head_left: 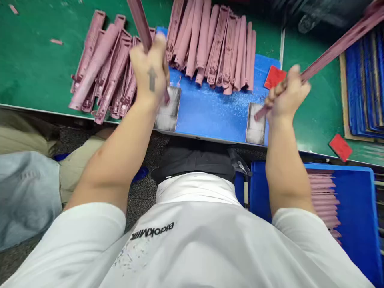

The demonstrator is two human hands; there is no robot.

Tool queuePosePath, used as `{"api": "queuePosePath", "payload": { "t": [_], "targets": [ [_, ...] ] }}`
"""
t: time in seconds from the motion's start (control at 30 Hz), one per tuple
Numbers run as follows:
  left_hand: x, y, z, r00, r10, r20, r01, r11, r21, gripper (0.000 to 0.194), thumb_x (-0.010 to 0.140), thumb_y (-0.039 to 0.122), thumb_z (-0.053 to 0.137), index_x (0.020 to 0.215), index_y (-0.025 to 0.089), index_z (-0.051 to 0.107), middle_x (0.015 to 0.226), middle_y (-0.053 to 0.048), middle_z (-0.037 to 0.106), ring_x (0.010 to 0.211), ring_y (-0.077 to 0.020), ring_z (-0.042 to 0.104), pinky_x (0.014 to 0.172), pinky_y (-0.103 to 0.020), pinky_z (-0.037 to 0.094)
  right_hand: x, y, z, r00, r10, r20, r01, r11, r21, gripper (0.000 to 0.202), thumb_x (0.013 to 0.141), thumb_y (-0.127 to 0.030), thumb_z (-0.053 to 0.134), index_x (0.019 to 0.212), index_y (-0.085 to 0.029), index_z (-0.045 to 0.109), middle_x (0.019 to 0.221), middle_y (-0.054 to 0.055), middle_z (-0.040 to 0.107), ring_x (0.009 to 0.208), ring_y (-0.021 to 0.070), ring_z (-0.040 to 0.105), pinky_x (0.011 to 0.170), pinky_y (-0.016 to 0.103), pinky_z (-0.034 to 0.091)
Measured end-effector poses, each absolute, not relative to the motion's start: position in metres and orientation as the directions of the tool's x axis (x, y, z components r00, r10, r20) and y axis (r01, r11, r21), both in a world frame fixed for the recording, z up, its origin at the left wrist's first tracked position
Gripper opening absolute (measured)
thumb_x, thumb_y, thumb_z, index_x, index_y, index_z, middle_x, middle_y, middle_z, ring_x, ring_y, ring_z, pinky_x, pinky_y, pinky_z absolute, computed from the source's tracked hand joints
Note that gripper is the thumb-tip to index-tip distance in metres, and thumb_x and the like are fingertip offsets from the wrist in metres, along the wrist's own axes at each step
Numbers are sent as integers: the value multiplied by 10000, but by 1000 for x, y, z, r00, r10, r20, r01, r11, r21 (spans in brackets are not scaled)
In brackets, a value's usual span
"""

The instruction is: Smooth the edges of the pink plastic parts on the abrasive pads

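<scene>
My left hand [151, 70] is closed round a long pink part [139, 20], which slants up past the top edge, its lower end over a grey pad [168, 114]. In my right hand [286, 94] is another long pink part [339, 46], slanting up to the top right corner, with its lower end over a second grey pad [255, 130]. Between the two pads lies a blue board [211, 112]. Several pink parts [207, 44] lie side by side on its back portion. Left of my left hand, a second pile of pink parts [103, 68] rests on the green table.
The green table [27, 60] bears two red blocks [274, 77] and, at right, a stack of blue sheets [364, 88]. A blue bin [354, 200] holding pink parts stands below its edge. At left is a person's light-blue clothing [28, 196].
</scene>
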State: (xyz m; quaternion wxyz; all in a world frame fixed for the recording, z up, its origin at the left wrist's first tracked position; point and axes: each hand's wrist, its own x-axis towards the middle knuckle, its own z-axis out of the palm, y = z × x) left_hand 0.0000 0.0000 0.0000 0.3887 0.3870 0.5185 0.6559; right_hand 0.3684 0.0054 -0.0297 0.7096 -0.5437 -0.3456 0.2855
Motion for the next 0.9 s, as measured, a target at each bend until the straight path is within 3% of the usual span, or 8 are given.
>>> {"api": "queuePosePath", "payload": {
  "t": [0.17, 0.23, 0.33, 0.47, 0.57, 0.67, 0.8, 0.9],
  "targets": [
    [-2, -50, -4, -382, 834, 398, -117, -471, 874, 683, 1325, 283, 576, 671, 272, 377, 563, 61, 257, 467, -143, 211, 490, -385, 174, 355, -69, -8, 456, 748, 482, 107, 491, -864, 701, 1216, -788, 574, 757, -354, 271, 587, -130, 129, 441, 118, 185, 432, 298, 294],
    [-8, -59, -6, -320, 876, 360, -142, -420, 896, 678, 1222, 366, 754, 651, 276, 401, 535, 71, 247, 437, -128, 171, 461, -392, 123, 356, -89, -3, 377, 844, 382, 118, 365, -923, 716, 1166, -816, 662, 776, -340, 296, 580, -139, 148, 432, 108, 158, 424, 300, 292],
    [-10, -32, -11, -267, 953, 142, -120, -179, 977, 668, 1168, 230, 788, 629, 276, 397, 491, 100, 220, 396, -101, 116, 431, -385, 77, 360, -62, -3, 414, 894, 174, 156, 119, -981, 717, 1172, -902, 551, 801, -358, 268, 573, -140, 151, 442, 110, 130, 413, 317, 282],
    [-6, -22, -13, -382, 883, 272, -100, -332, 938, 694, 1292, 312, 670, 651, 273, 409, 494, 97, 289, 385, -96, 257, 419, -363, 178, 353, -34, -3, 449, 832, 326, 262, 226, -938, 679, 1194, -952, 250, 834, -376, 246, 622, -104, 192, 516, 148, 276, 542, 340, 478],
    [-13, -80, -11, -308, 849, 429, -129, -484, 866, 755, 1197, 682, 789, 647, 248, 506, 534, 56, 349, 454, -116, 340, 492, -373, 252, 344, -93, 4, 335, 800, 499, 235, 442, -866, 704, 1139, -932, 552, 829, -339, 336, 654, -88, 262, 530, 157, 383, 574, 353, 514],
    [-19, -99, -12, -276, 932, 233, -126, -276, 953, 737, 1188, 585, 833, 653, 244, 457, 548, 52, 295, 473, -124, 274, 519, -387, 200, 349, -126, 5, 271, 902, 337, 183, 296, -938, 679, 1120, -823, 694, 810, -316, 365, 597, -109, 240, 459, 142, 315, 501, 319, 422],
    [-10, -30, -12, -275, 960, 43, 6, -43, 999, 632, 1262, 321, 743, 710, 227, 450, 569, 72, 282, 548, -94, 293, 595, -331, 269, 359, -49, -3, 312, 910, 274, 317, 172, -933, 659, 1166, -935, 365, 849, -360, 310, 619, -101, 250, 520, 148, 310, 535, 324, 419],
    [-3, -38, -5, -276, 927, 255, 16, -261, 965, 681, 1240, 701, 686, 768, 231, 543, 644, 35, 417, 618, -129, 413, 645, -333, 377, 354, -31, -3, 350, 832, 431, 382, 293, -877, 689, 1133, -988, 212, 861, -363, 313, 677, -64, 331, 608, 174, 424, 680, 374, 543]
  ]
}}
